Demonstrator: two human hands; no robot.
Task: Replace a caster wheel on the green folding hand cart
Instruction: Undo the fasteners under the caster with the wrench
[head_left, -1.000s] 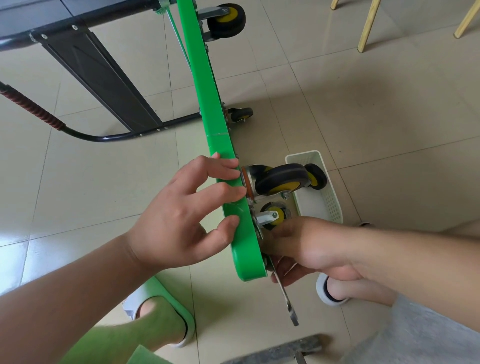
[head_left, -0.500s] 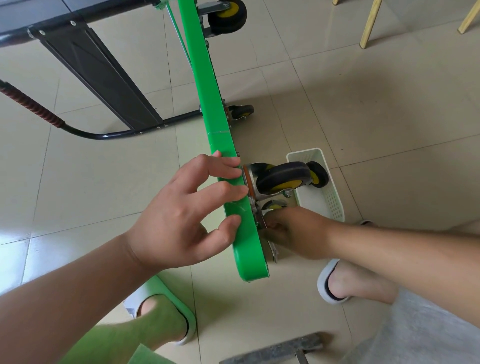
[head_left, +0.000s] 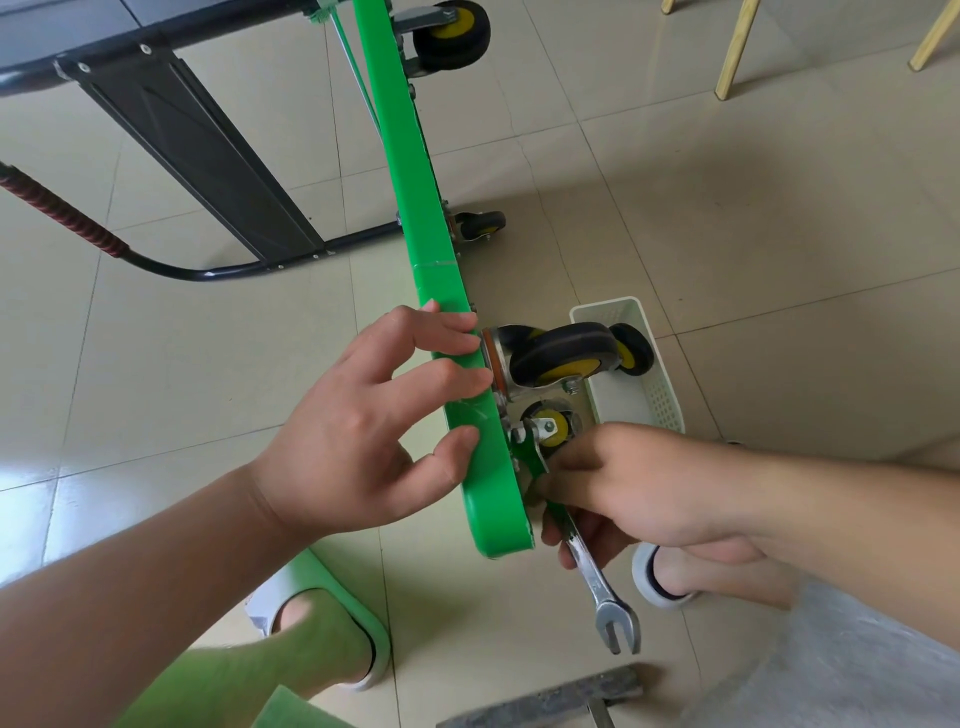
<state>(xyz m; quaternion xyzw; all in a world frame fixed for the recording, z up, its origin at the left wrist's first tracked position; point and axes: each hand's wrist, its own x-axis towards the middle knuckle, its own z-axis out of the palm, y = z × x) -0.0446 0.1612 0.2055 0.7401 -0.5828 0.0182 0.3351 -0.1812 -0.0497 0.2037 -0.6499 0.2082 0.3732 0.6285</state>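
The green cart (head_left: 441, 312) stands on edge on the floor, its caster wheel (head_left: 561, 356) jutting right. The left hand (head_left: 353, 431) only lays spread fingers across the edge, so the cart could tip. The right hand (head_left: 623, 488) grips the wrench (head_left: 597, 577), which might slip at the mount. The white basket (head_left: 660, 405) beside it crowds the swing.
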